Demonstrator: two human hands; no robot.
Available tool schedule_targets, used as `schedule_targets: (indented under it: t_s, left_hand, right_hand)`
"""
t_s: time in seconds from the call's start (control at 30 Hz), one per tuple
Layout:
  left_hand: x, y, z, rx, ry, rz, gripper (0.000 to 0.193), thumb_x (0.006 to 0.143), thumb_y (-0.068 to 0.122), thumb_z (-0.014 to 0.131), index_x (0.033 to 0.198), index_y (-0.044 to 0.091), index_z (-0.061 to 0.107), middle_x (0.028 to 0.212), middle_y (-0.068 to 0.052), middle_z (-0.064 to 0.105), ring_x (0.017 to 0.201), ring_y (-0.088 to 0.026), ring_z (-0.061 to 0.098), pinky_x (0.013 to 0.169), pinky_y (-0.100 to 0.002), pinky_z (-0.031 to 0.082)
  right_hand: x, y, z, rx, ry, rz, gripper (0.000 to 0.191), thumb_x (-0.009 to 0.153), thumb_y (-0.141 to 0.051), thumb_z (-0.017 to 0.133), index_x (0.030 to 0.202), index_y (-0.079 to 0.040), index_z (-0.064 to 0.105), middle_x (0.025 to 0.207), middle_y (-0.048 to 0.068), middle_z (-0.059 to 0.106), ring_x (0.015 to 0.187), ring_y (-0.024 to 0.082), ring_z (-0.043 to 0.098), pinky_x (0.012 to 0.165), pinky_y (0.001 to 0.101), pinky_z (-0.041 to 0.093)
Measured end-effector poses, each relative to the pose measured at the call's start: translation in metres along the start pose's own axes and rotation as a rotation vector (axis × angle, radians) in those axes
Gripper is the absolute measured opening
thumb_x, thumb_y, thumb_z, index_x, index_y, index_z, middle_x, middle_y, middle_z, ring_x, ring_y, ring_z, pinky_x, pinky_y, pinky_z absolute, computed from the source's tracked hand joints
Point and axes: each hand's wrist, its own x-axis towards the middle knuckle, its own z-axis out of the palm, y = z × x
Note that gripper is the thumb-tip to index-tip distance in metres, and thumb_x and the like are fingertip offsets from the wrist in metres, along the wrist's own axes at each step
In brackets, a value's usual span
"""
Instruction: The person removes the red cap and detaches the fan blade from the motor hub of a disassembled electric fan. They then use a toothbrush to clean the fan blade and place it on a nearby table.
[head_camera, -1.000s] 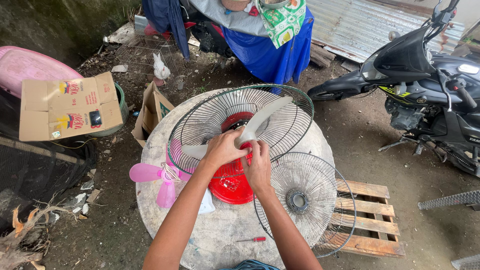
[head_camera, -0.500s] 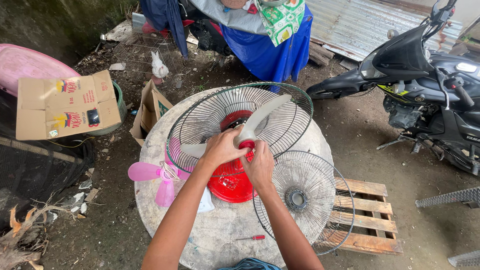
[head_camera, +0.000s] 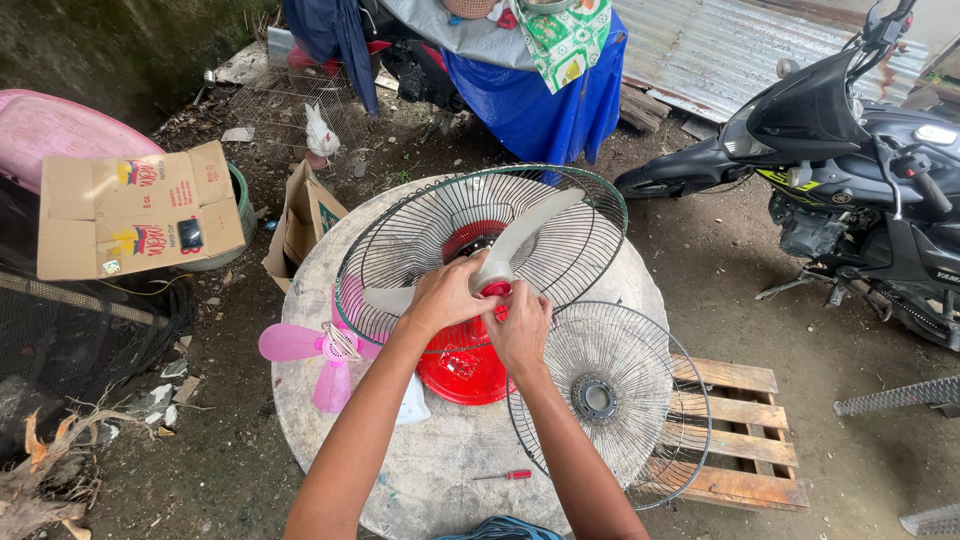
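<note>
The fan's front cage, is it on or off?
Off. The front cage lies flat on the round table, beside the fan both hands hold.

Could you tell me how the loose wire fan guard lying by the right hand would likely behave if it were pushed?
The loose wire guard is thin open wire, so probably light and springy. It overhangs the round table toward the pallet, so a push could tip it off.

an outdoor backyard repair spot on bare dirt. the hands work at a round concrete tabletop (head_camera: 330, 420). right of them a wooden pallet (head_camera: 745, 425) and a parked black motorcycle (head_camera: 850, 140); beyond them corrugated metal sheets (head_camera: 700, 40) and a blue tarp (head_camera: 540, 100); left, a cardboard box (head_camera: 135, 210) and scattered debris.
</note>
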Motion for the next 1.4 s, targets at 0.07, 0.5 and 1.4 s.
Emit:
schedule_targets:
  t_s: [0.07, 0.5, 1.4]
  left_hand:
    - [0.001, 0.0, 0.0, 0.002, 0.019, 0.013, 0.087, 0.067, 0.047, 0.08, 0.143, 0.011, 0.058, 0.135, -0.013, 0.066, 0.109, -0.032, 0.071, 0.093, -0.045, 0.056]
    - [-0.001, 0.005, -0.001, 0.027, 0.027, -0.011, 0.089, 0.066, 0.047, 0.08, 0.143, 0.01, 0.057, 0.132, -0.014, 0.067, 0.111, -0.032, 0.07, 0.094, -0.046, 0.055]
    - [-0.001, 0.006, 0.003, 0.009, 0.062, 0.02, 0.084, 0.068, 0.045, 0.079, 0.142, 0.011, 0.059, 0.131, -0.01, 0.069, 0.108, -0.031, 0.071, 0.092, -0.046, 0.056]
  right_hand:
    - [0.0, 0.0, -0.001, 0.008, 0.041, -0.032, 0.045, 0.085, -0.021, 0.083, 0.116, -0.004, 0.056, 0.102, 0.007, 0.066, 0.104, 0.025, 0.064, 0.102, 0.0466, 0.041]
    - [-0.003, -0.001, 0.001, 0.136, 0.181, -0.175, 0.056, 0.074, -0.007, 0.082, 0.122, 0.002, 0.055, 0.111, 0.02, 0.058, 0.099, 0.038, 0.062, 0.081, 0.0461, 0.052]
    - [0.006, 0.0, -0.007, -0.015, 0.085, -0.107, 0.043, 0.079, -0.012, 0.082, 0.11, -0.005, 0.053, 0.104, 0.014, 0.059, 0.09, 0.037, 0.065, 0.075, 0.0481, 0.053]
